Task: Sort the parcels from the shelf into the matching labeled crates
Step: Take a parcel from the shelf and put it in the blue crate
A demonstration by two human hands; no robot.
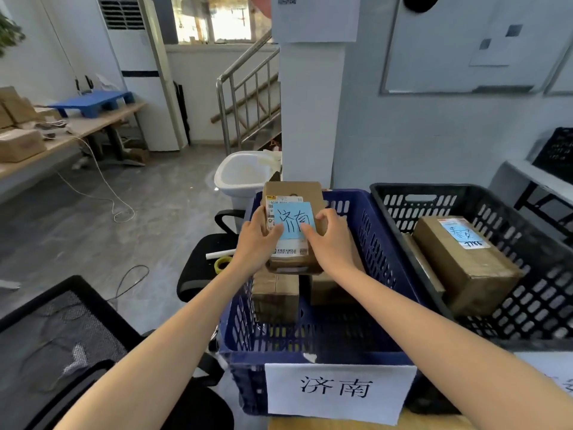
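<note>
A brown cardboard parcel (293, 193) with a white shipping label and a blue note reading 济南 sits over the blue crate (381, 252), on top of other brown parcels (274, 294) inside it. My left hand (257, 243) grips its left side, thumb on the blue note. On the right side my right hand (333, 238) grips the parcel, fingers curled over the edge. A white paper label (339, 391) reading 济南 hangs on the crate's front wall.
A black crate (527, 308) to the right holds a brown parcel (465, 268) with a blue note. A black mesh chair (49, 336) stands at lower left, an office chair seat (204, 262) with a tape roll left of the blue crate. More boxes (20, 144) lie on a far-left table.
</note>
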